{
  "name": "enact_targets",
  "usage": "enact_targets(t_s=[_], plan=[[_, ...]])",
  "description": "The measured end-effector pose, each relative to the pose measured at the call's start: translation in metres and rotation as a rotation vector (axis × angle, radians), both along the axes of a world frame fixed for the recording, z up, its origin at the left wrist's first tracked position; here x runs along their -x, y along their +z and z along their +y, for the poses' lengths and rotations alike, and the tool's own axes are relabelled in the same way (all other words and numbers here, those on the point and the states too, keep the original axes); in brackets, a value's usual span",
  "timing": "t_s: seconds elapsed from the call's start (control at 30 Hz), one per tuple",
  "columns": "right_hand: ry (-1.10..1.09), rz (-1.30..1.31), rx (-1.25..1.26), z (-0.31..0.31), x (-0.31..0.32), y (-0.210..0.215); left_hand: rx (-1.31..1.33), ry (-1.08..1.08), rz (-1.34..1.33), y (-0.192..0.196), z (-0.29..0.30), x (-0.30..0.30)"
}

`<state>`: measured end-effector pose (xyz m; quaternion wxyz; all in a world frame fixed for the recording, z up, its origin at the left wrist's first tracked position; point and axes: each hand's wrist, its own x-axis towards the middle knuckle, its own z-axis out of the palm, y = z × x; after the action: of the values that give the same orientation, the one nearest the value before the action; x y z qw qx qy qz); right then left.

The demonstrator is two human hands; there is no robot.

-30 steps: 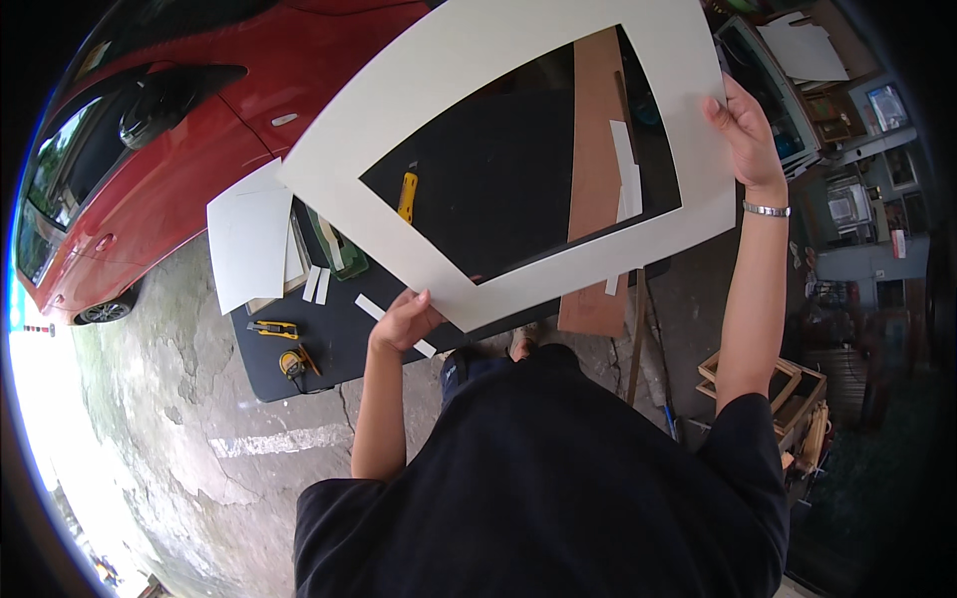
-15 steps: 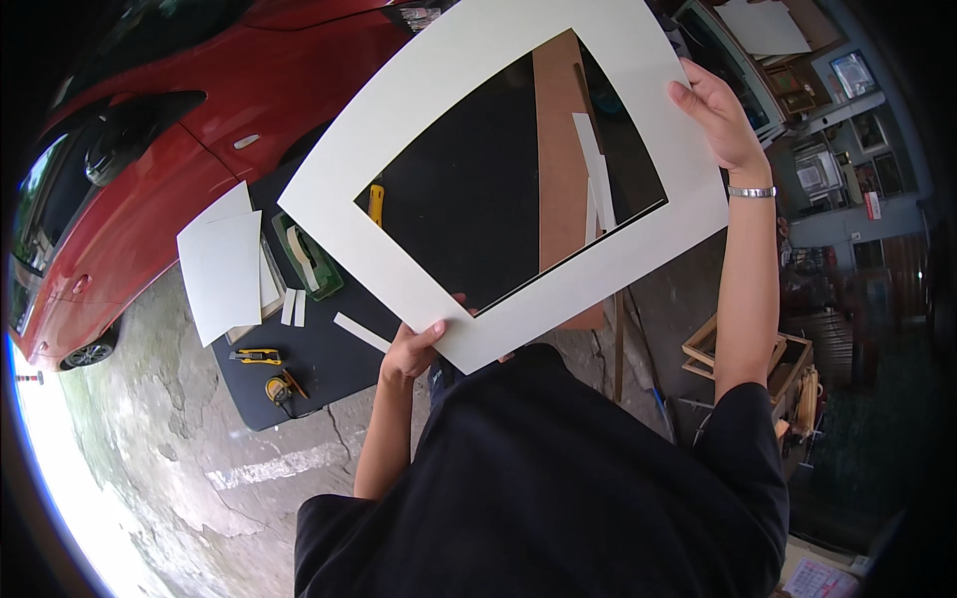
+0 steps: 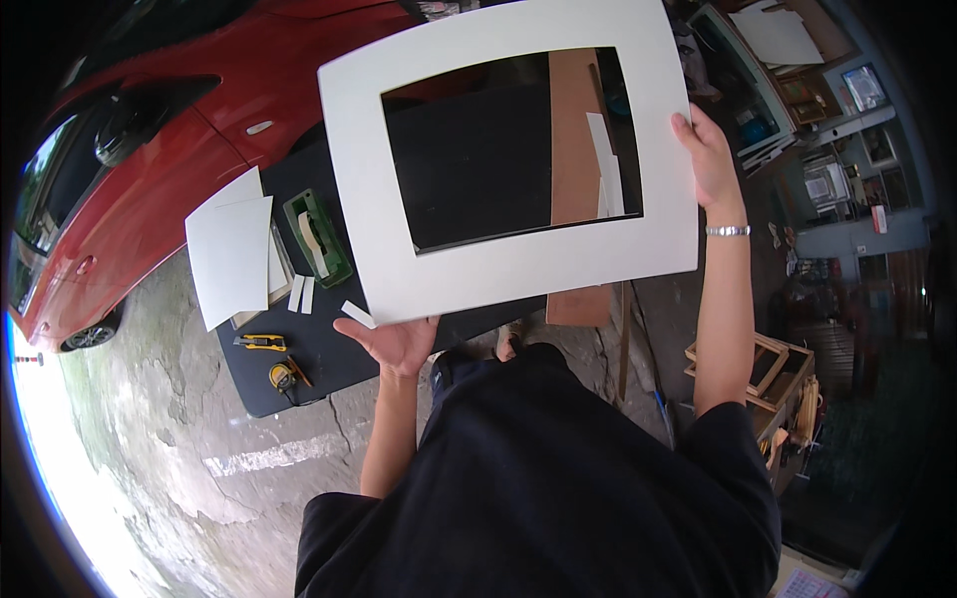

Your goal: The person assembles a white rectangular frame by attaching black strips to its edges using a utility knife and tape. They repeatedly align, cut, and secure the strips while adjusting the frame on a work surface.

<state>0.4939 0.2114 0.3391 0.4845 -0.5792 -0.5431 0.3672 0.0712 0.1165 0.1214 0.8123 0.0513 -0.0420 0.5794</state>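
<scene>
A white picture mat [image 3: 518,283], a board with a large rectangular window, is held up in front of me over the dark table. My right hand [image 3: 714,159] grips its right edge, thumb on the front face and fingers behind. At the lower left corner, my left hand [image 3: 401,345] is open, palm up with the thumb stretched away from the board; its fingertips are partly hidden behind the lower edge. Through the window show the dark tabletop, a brown board [image 3: 573,149] and narrow white strips [image 3: 604,164].
On the table [image 3: 324,371] at left lie white sheets [image 3: 234,249], a green tape dispenser [image 3: 319,239], small white strips [image 3: 301,294], a yellow utility knife [image 3: 261,342] and a tape measure [image 3: 283,377]. A red car [image 3: 150,189] stands beyond. Wooden frames [image 3: 763,369] sit at right.
The mat has turned clockwise, so its lower edge is nearly level. My left thumb has come off its corner and the hand has opened. My right hand has moved down slightly, still gripping.
</scene>
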Motion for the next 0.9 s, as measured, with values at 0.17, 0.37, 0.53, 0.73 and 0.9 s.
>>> enact_targets(t_s=[0.17,0.37,0.53,0.73,0.9], plan=[[-0.153,0.161,-0.076,-0.022,0.029,-0.058,0.030,0.226,0.241,0.020,0.036,0.000],[-0.282,0.609,-0.118,-0.075,0.103,-0.148,0.042,0.435,0.640,0.098,0.112,0.018],[-0.078,0.416,0.529,-0.130,0.106,-0.189,-0.096,0.335,0.998,0.164,0.145,0.039],[0.211,-0.398,0.330,-0.136,0.092,-0.110,-0.498,0.055,1.328,0.196,0.167,0.039],[-0.194,-0.579,-0.336,-0.098,0.110,0.030,-0.836,-0.110,1.751,0.236,0.174,0.018]])
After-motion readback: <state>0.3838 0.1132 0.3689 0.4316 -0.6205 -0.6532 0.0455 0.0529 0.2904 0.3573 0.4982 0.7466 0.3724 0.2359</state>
